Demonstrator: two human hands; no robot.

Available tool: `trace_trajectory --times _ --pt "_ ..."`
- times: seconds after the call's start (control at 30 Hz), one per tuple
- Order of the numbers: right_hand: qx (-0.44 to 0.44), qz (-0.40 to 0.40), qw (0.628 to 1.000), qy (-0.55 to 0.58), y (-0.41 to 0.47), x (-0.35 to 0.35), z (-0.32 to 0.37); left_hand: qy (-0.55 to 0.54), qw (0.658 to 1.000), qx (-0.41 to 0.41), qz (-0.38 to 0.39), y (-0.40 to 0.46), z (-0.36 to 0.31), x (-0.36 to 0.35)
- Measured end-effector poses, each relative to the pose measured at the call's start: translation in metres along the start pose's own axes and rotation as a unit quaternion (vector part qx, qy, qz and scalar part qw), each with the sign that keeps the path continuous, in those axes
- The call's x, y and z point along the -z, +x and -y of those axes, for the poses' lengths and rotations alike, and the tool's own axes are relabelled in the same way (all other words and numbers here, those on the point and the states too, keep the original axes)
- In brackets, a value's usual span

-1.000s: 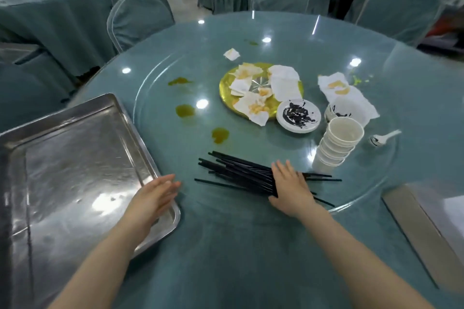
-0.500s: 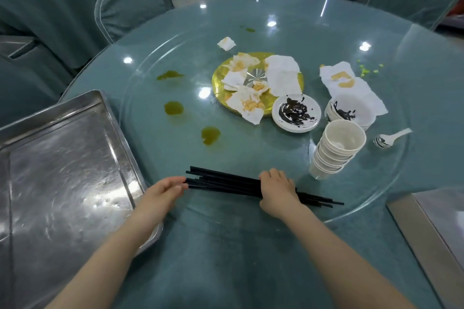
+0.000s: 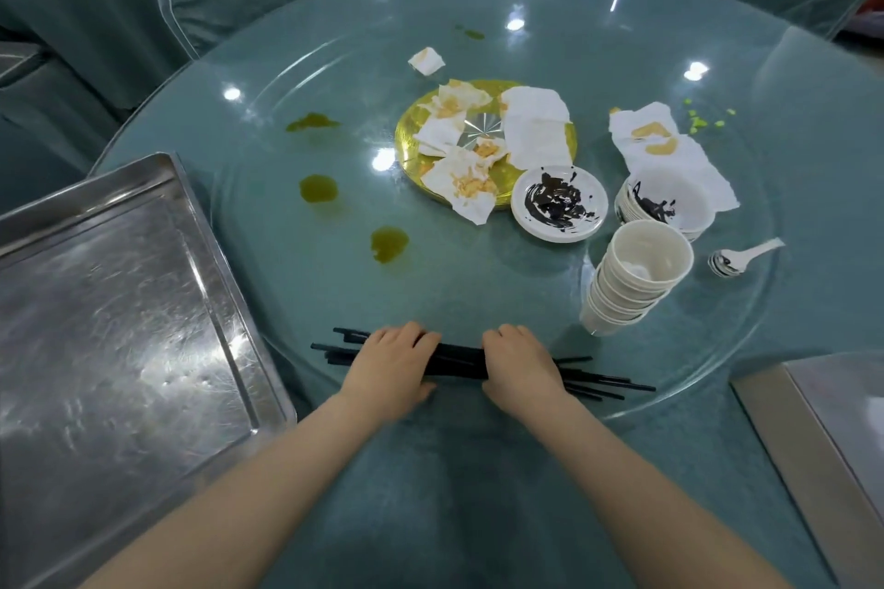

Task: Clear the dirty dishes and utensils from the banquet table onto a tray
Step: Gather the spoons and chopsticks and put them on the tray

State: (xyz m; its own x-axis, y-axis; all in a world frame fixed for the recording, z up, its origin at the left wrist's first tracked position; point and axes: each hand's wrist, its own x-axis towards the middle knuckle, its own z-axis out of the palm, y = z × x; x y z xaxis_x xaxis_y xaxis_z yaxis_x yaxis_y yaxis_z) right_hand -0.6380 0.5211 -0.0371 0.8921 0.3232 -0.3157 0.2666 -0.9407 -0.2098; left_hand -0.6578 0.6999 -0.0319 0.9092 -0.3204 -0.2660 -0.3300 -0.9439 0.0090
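Head view
Left hand (image 3: pixel 388 368): palm down, fingers curled over the bundle of black chopsticks (image 3: pixel 459 361), gripping its left part.
Right hand (image 3: pixel 521 366): just beside the left, fingers likewise folded over the same bundle, with a short dark stretch of sticks bare between the two.
Chopsticks: lying across the near edge of the glass turntable (image 3: pixel 717 349), ends fanning out past both hands, longer on the right.
Tray (image 3: pixel 119 301): large steel, bare, left of the left hand, near but not touching.
Stacked cups (image 3: pixel 631 277): white, tilted, beyond and right of the right hand.
Sauce-smeared plate (image 3: pixel 557 203): farther out, ahead of the right hand, beside a stack of smeared bowls (image 3: pixel 669 206).
Spoon (image 3: pixel 744 256): white, far right of the cups.
Gold plate (image 3: pixel 411 139): well beyond both hands, covered with soiled napkins (image 3: pixel 535 129).
Spills (image 3: pixel 390 244): greenish puddles on the glass, ahead of the left hand.
Second tray (image 3: pixel 823 445): edge visible right of the right forearm.
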Motion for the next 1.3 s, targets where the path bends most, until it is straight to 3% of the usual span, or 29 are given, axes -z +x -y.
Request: trace_trajectory --times 0.1,0.3,0.53,0.63,0.8,1.1,1.3 --pt "0.014 -0.004 0.999 -0.032 -0.002 0.003 0.000 0.012 1.000 0.012 -0.023 -0.002 -0.008 -0.005" --pt "0.022 0.046 0.998 -0.047 -0.021 0.002 0.009 0.025 1.000 -0.010 0.008 -0.008 -0.006 -0.006" --pt "-0.077 -0.053 0.995 -0.042 -0.072 -0.003 0.041 0.021 0.991 -0.097 -0.093 -0.041 0.001 0.018" --pt "-0.073 -0.100 0.989 -0.085 -0.076 0.013 0.062 0.027 0.985 -0.104 -0.138 -0.064 0.016 0.034" --pt "-0.015 -0.115 0.988 -0.106 -0.060 0.025 0.126 -0.027 0.982 -0.025 -0.186 -0.109 0.068 0.027" --pt "0.165 -0.088 0.977 -0.107 -0.015 -0.013 0.276 -0.152 0.966 0.176 -0.116 -0.209 0.195 -0.032" --pt "0.243 -0.053 0.960 -0.129 0.004 -0.041 0.336 -0.201 0.940 0.263 -0.078 -0.255 0.231 -0.063"
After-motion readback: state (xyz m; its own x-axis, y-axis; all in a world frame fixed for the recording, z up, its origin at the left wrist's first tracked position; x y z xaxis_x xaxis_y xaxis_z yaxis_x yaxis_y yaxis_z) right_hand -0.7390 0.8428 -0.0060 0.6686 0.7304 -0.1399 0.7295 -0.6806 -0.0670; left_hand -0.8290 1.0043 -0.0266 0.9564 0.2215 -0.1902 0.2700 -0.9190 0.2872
